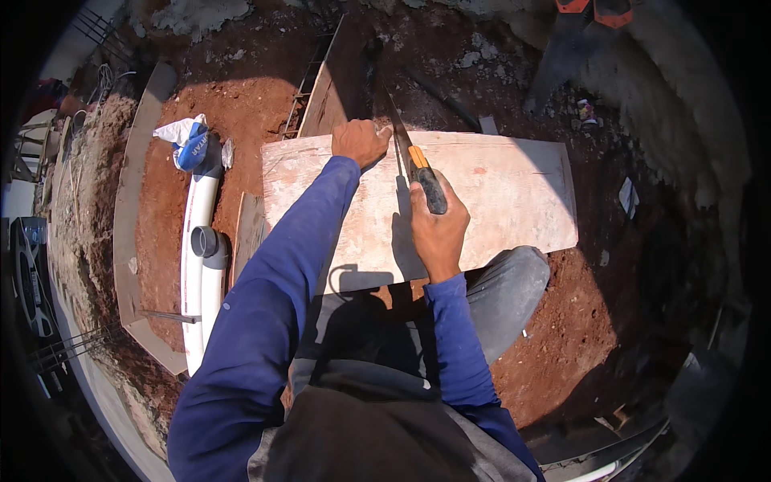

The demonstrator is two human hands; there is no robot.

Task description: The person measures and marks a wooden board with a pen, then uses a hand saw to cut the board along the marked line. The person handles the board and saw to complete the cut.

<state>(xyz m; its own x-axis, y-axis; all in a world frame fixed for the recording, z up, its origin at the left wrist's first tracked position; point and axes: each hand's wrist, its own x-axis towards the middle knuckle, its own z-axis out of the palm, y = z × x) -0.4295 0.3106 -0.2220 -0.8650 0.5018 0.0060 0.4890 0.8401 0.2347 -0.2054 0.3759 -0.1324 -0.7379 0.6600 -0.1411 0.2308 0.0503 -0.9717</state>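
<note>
A pale, worn plywood board [506, 193] lies across in front of me, in sun with a shaded far right corner. My right hand [440, 229] is closed around the black and yellow handle of a handsaw [431, 186]. Its narrow blade points away from me over the board's far edge, beside a dark line in the wood. To the left of the blade, my left hand [361, 142] grips that far edge, fingers curled and thumb toward the saw. The fingertips are hidden. My bent knee [514, 293] is against the board's near edge.
White pipes [201, 201] lie on red soil at left, a blue and white bag [191, 145] at their far end. A wooden plank [323, 92] stands beyond the board. Orange-handled tools [593, 16] lean at the far right. A low concrete edge [132, 193] curves along the left.
</note>
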